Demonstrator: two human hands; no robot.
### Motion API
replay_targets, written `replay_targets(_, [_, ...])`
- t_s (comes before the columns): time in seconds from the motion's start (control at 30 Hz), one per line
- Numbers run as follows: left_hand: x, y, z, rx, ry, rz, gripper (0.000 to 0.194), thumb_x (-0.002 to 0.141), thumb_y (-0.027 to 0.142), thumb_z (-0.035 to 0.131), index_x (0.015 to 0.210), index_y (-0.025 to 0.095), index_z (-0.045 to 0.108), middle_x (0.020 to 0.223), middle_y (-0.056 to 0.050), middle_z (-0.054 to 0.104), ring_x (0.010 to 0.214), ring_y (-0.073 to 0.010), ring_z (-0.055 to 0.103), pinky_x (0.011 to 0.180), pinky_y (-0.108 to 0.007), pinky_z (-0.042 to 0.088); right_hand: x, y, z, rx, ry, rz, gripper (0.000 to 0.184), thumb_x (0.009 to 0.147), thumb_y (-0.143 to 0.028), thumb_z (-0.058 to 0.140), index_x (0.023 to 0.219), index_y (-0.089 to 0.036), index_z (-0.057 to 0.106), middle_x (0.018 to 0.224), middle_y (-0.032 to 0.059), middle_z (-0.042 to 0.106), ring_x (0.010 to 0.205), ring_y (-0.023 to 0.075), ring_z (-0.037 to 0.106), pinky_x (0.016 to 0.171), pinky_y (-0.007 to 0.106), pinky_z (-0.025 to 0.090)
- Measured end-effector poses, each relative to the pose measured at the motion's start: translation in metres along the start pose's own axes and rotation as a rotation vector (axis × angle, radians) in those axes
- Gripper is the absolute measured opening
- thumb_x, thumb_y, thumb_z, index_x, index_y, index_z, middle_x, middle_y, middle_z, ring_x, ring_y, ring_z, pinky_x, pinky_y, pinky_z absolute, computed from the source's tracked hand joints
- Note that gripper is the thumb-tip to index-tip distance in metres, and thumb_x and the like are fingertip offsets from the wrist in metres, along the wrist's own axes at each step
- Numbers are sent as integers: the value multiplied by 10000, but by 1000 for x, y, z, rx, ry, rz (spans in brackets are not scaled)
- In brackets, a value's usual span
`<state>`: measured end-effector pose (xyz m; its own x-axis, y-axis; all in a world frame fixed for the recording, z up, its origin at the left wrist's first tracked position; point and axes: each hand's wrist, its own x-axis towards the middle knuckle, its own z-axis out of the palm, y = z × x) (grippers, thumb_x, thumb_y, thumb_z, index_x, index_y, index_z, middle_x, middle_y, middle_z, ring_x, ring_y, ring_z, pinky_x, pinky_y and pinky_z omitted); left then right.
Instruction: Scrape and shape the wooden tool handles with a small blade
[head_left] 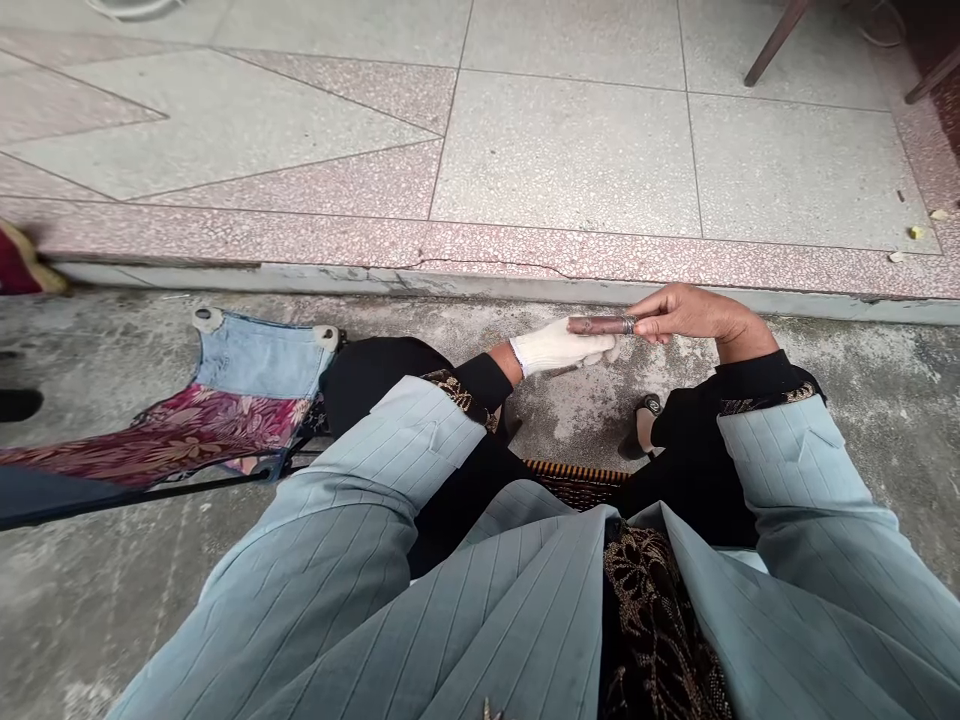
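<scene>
A short brown wooden handle point(596, 325), its right end bound with wire, is held level between my hands above the ground. My left hand point(559, 348) wears a white knitted glove. Its fingers point right and are pressed together along the near side of the handle; their grip is partly hidden. My bare right hand point(679, 315) pinches the wire-bound end between thumb and fingers. Whatever continues past that end is hidden by the fingers. A thin dark edge shows under the gloved fingers, too small to name.
A folding chair point(262, 360) with denim and floral cloth stands at the left. Ahead runs a low step edge point(487, 275) with speckled tiles point(562, 150) above it. Rough concrete point(862, 400) lies below. A woven seat point(577, 480) is under me; a furniture leg point(776, 40) stands far right.
</scene>
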<state>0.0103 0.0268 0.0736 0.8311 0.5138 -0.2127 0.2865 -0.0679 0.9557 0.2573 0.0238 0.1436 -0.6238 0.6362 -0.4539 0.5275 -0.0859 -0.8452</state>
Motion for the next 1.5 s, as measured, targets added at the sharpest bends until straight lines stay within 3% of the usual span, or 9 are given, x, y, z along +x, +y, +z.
replay_targets(0.2, [4,-3,9,129,33,-65,499,1018,563,445,968,148,718,653,-3,557,561,-108,500,523,-215,358,12,6,6,-94,244,143,313,874,-458,684,884,-158,774,683,4,627,586,119,503,624,294,414])
replay_targets(0.43, [8,-1,11,386,-30,-87,402,1019,438,415,900,179,699,725,-19,637,618,-137,542,599,-261,361,23,5,11,-719,407,441,354,1002,-415,591,1059,-148,817,990,136,759,862,244,653,729,346,429])
replay_targets(0.63, [7,12,0,587,-23,-9,293,953,373,489,811,178,655,757,-19,622,685,-149,532,642,-280,318,29,0,23,-808,-14,566,312,991,-382,638,1047,-139,826,938,150,763,782,233,656,670,341,413])
replay_targets(0.77, [2,18,-13,477,-32,74,289,938,376,519,821,153,661,744,-5,619,681,-128,516,680,-261,352,20,-2,21,-385,-420,274,306,937,-420,706,1014,-154,836,705,35,676,624,143,559,639,297,415])
replay_targets(0.83, [0,19,-15,375,-35,105,331,947,418,530,824,143,667,726,1,603,668,-121,504,675,-256,367,10,-3,14,-196,-473,106,410,893,-517,740,1094,-170,828,697,1,658,614,121,542,628,277,409])
replay_targets(1.07, [-2,16,-6,79,174,94,253,901,336,636,1042,137,700,876,-31,672,746,-124,561,707,-260,441,-16,-2,-11,7,-71,-64,482,838,-647,744,876,-167,771,656,-31,585,584,89,475,596,260,368])
replay_targets(1.17, [-2,10,6,-37,121,25,291,981,401,554,1049,149,685,689,17,565,593,-93,467,602,-225,395,-14,-2,-8,18,6,-70,477,829,-649,753,799,-174,731,634,-29,563,571,91,462,590,265,370])
replay_targets(1.33, [-2,9,16,38,48,-21,335,1041,408,436,1031,171,672,655,23,539,576,-102,471,582,-216,371,4,8,0,83,420,13,495,864,-659,695,736,-182,665,656,12,594,573,117,482,583,289,385])
replay_targets(1.5, [-1,16,5,433,21,-34,295,997,344,472,877,166,674,731,-8,602,652,-131,512,640,-255,363,23,16,8,-528,504,336,320,960,-446,641,935,-168,797,797,79,699,731,196,581,675,334,378])
